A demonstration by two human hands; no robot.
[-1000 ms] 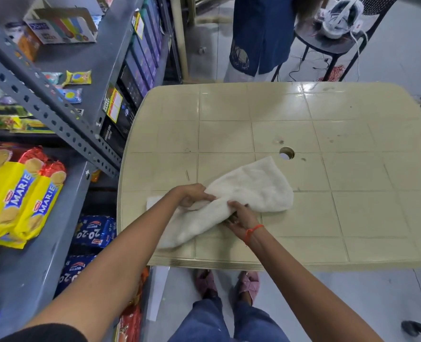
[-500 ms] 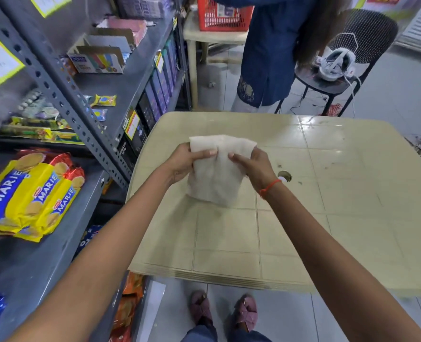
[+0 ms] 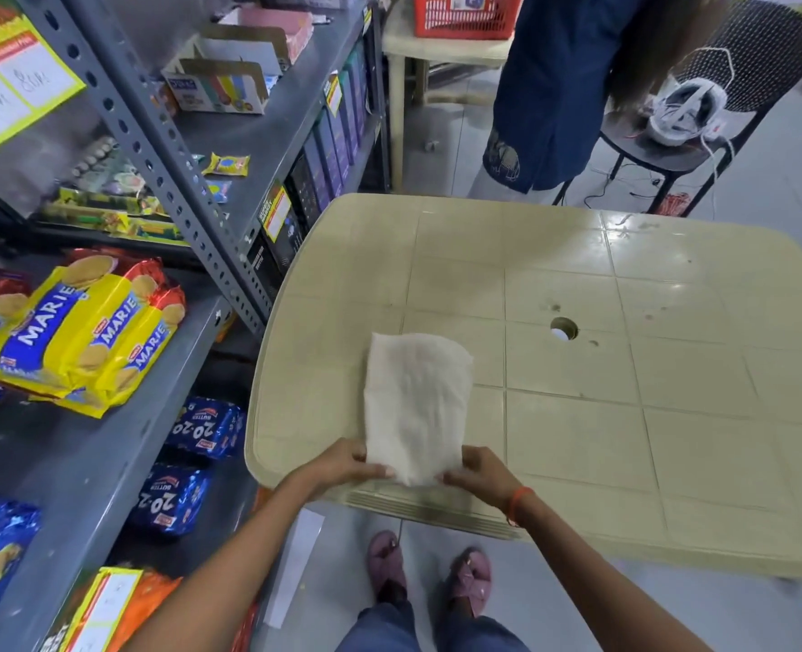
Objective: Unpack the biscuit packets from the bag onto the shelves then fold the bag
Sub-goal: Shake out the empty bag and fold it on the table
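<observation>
The white cloth bag [image 3: 417, 402] lies folded into a narrow rectangle on the beige table [image 3: 624, 392], near its front left corner. My left hand [image 3: 349, 465] pinches the bag's near left corner and my right hand [image 3: 476, 472] pinches the near right corner, both at the table's front edge. Yellow Marie biscuit packets [image 3: 83, 331] are stacked on the grey metal shelf [image 3: 83, 463] to my left. Blue 20-20 biscuit packets [image 3: 206, 428] sit on a lower shelf level.
A slotted grey shelf upright [image 3: 173, 167] runs diagonally beside the table's left edge. The table has a round hole [image 3: 563, 328] in its middle. A person in blue [image 3: 563, 87] stands beyond the table beside a black chair [image 3: 700, 129]. A red basket [image 3: 467, 14] rests on a far table.
The bag was lifted off the table and held up folded between both hands, then laid down flat. Both hands moved back to the table's near edge, still holding its corners.
</observation>
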